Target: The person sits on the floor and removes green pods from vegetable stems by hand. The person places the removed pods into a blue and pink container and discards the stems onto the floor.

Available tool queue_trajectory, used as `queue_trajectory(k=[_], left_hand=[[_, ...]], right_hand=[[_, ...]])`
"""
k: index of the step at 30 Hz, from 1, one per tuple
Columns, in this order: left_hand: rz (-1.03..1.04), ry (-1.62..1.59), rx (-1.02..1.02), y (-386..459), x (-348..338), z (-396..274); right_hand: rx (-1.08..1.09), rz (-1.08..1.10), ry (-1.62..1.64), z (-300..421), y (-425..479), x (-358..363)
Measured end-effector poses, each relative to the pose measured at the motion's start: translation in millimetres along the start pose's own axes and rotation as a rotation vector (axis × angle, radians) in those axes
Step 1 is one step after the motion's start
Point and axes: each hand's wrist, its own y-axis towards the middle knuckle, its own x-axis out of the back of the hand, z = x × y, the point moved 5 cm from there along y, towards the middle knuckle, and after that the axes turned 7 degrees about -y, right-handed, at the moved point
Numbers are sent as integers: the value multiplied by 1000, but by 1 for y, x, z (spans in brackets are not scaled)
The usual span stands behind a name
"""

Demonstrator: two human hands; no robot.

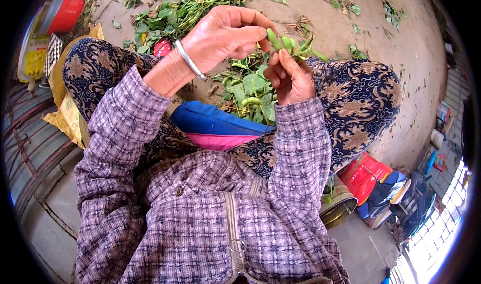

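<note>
My left hand (233,32), with a metal bangle at the wrist, comes in from the left and pinches a plump green soybean pod (273,39) between thumb and forefinger. Close below it to the right, my right hand (291,77) grips a small sprig of green bean pods (300,51); its stem is mostly hidden by the fingers. Beneath the hands, loose leaves (253,84) and a pale green pod (251,101) lie between my bent legs. Nearer my body is a blue and pink fabric item (220,120). A heap of pods and leafy stalks (195,9) lies on the ground beyond my left hand.
A red and grey bucket (65,13) and a torn yellow-brown sack (71,122) are on the left. At the right lie a metal can (340,208) on its side, a red bag (364,175) and shoes (387,197). Leaf scraps (391,15) dot the ground.
</note>
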Motion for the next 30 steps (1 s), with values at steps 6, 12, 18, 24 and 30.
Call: queue_trajectory(k=[6, 12, 18, 24, 30], left_hand=[[-36, -50, -86, 2, -4, 14], [83, 111, -28, -1, -8, -9], [-7, 148, -12, 0, 2, 5], [-168, -90, 132, 0, 6, 25], [-127, 101, 18, -4, -2, 17]], right_hand=[[10, 42, 72, -5, -1, -3], [-5, 49, 118, -6, 3, 4], [32, 35, 15, -8, 4, -1], [88, 18, -465, -6, 3, -3], [77, -10, -409, -3, 1, -7]])
